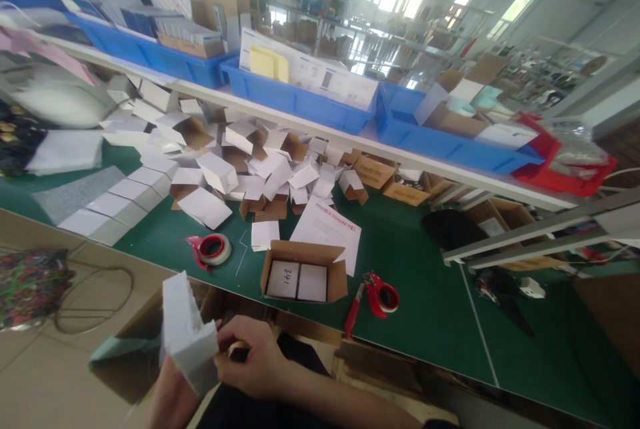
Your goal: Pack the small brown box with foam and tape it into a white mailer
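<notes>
- The white box (193, 342) is up in the air at the near left, off the near edge of the green surface (420, 282), held between the person's two hands.
- Its long axis slants, the taller end pointing far and a little left, the lower end near and right; a shorter part juts toward the right hand.
- The left hand (173, 386) grips it from the near side, its fingers mostly hidden behind the box.
- The right hand (255, 356) has its fingers curled up against the box's right edge; whether they pinch it or merely press, I can't tell from here.
- On the surface, right of the hands and farther off, sits an open brown carton (339, 279), long axis left to right, two white boxes side by side inside.
- The left one of that pair, a numbered box (283, 279), carries dark handwriting turned sideways that reads like "341".
- Just beyond the carton lies a paper sheet (325, 232) with a red printed heading, upside down from here and too small to read.
- Brown boxes (373, 170) under the shelf (280, 120) bear dark print, too blurred to make out.
- One red tape dispenser (201, 252) lies left of the carton, another red dispenser (374, 302) to its right.
</notes>
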The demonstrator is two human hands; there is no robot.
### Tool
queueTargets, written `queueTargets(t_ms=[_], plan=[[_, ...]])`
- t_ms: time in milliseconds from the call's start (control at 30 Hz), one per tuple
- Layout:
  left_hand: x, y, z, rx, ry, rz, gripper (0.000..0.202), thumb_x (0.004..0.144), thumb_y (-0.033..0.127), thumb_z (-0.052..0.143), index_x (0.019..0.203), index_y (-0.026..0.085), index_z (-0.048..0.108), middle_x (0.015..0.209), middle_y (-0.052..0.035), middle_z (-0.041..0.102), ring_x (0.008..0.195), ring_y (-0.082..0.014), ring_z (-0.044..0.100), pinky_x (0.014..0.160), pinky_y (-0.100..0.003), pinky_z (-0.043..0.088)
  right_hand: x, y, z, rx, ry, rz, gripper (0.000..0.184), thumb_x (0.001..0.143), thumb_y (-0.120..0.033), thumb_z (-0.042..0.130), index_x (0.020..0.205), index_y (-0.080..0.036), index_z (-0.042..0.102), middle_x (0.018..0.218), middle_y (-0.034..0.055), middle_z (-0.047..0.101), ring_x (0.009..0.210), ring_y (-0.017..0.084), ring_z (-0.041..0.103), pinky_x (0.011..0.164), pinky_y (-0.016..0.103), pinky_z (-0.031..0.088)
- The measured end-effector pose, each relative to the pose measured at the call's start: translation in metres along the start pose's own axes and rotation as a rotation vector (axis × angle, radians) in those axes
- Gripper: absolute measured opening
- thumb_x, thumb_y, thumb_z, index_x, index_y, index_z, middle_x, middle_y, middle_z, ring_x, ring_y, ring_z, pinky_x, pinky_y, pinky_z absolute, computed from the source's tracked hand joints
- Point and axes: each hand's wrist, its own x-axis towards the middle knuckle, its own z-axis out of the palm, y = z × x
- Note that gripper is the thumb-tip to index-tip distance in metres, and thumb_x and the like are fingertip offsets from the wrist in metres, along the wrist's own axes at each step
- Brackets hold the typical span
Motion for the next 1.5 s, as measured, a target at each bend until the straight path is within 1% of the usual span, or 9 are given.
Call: queueTargets(t_ms=[133, 300, 433, 600, 800, 967, 1167, 1300, 1500], plan=[[0.003, 0.015, -0.03, -0.12, 0.176, -0.171, 0.074, 0.06, 0.07, 0.075, 0.121, 0.03, 0.066, 0.1, -0.0028, 0.079, 0.1, -0.0372, 0.072, 0.074, -0.049, 0.065, -0.018, 0.033, -0.01, 0.175, -0.068, 0.276, 0.012, 0.073, -0.028, 0.061, 0.08, -0.02, 0.066, 0.077, 0.0005, 0.068, 0.071, 0.017, 0.062, 0.07, 0.028, 0.052], [0.015, 0.011, -0.043, 0.004, 0.083, -0.14, 0.077, 0.057, 0.054, 0.086, 0.125, 0.026, 0.063, 0.104, -0.0059, 0.078, 0.09, -0.0336, 0.075, 0.068, -0.038, 0.065, -0.053, 0.057, -0.056, 0.319, 0.23, 0.521, 0.045, 0.073, -0.026, 0.06, 0.117, -0.019, 0.064, 0.114, 0.0103, 0.072, 0.106, 0.026, 0.067, 0.093, 0.041, 0.053], [0.025, -0.001, -0.026, 0.089, -0.087, -0.138, 0.063, 0.062, 0.051, 0.085, 0.119, 0.031, 0.065, 0.112, -0.0052, 0.077, 0.091, -0.0346, 0.074, 0.065, -0.041, 0.063, -0.077, 0.077, -0.074, 0.141, 0.335, 0.616, 0.052, 0.079, -0.037, 0.066, 0.129, -0.023, 0.059, 0.121, 0.0115, 0.069, 0.111, 0.029, 0.066, 0.093, 0.045, 0.054], [0.033, -0.014, 0.017, 0.342, -0.234, 0.12, 0.061, 0.068, 0.055, 0.08, 0.118, 0.024, 0.066, 0.122, -0.0077, 0.073, 0.113, -0.0355, 0.068, 0.088, -0.044, 0.061, -0.104, 0.095, -0.083, -0.057, 0.564, 0.619, 0.05, 0.071, -0.039, 0.076, 0.117, -0.021, 0.066, 0.106, 0.0091, 0.072, 0.099, 0.031, 0.068, 0.087, 0.043, 0.057], [0.037, -0.016, 0.07, 0.46, -0.339, 0.315, 0.068, 0.073, 0.063, 0.07, 0.121, 0.016, 0.063, 0.114, -0.0131, 0.073, 0.104, -0.0301, 0.071, 0.091, -0.042, 0.06, -0.116, 0.079, -0.134, 0.041, 0.821, 0.576, 0.056, 0.076, -0.047, 0.071, 0.123, -0.018, 0.062, 0.118, 0.0122, 0.07, 0.103, 0.03, 0.067, 0.09, 0.041, 0.056], [0.043, -0.003, 0.088, 0.517, -0.276, 0.463, 0.053, 0.078, 0.06, 0.068, 0.107, 0.017, 0.067, 0.099, -0.0101, 0.073, 0.089, -0.0253, 0.072, 0.082, -0.04, 0.062, -0.085, 0.069, -0.167, -0.157, 0.986, 0.429, 0.062, 0.083, -0.05, 0.064, 0.133, -0.014, 0.055, 0.132, 0.0166, 0.062, 0.116, 0.029, 0.061, 0.103, 0.044, 0.048], [0.046, 0.004, 0.087, 0.597, -0.248, 0.526, 0.048, 0.081, 0.062, 0.063, 0.099, 0.018, 0.068, 0.09, -0.0072, 0.073, 0.082, -0.0237, 0.073, 0.075, -0.037, 0.063, -0.054, 0.066, -0.181, -0.263, 0.864, 0.311, 0.06, 0.087, -0.047, 0.061, 0.138, -0.016, 0.055, 0.14, 0.015, 0.058, 0.127, 0.029, 0.055, 0.112, 0.049, 0.04], [0.037, 0.007, 0.08, 0.66, -0.257, 0.584, 0.042, 0.085, 0.059, 0.06, 0.095, 0.02, 0.07, 0.088, -0.0065, 0.072, 0.081, -0.0231, 0.072, 0.074, -0.036, 0.063, -0.079, 0.049, -0.218, -0.071, 0.809, 0.369, 0.068, 0.081, -0.049, 0.072, 0.139, -0.017, 0.056, 0.131, 0.0148, 0.064, 0.112, 0.03, 0.063, 0.096, 0.044, 0.053], [0.026, 0.0, 0.087, 0.716, -0.337, 0.674, 0.032, 0.09, 0.05, 0.058, 0.093, 0.021, 0.072, 0.09, -0.0067, 0.071, 0.081, -0.0215, 0.071, 0.071, -0.032, 0.062, -0.129, 0.031, -0.266, 0.106, 1.066, 0.462, 0.078, 0.072, -0.054, 0.079, 0.137, -0.019, 0.056, 0.124, 0.0133, 0.067, 0.094, 0.027, 0.068, 0.076, 0.039, 0.059]])
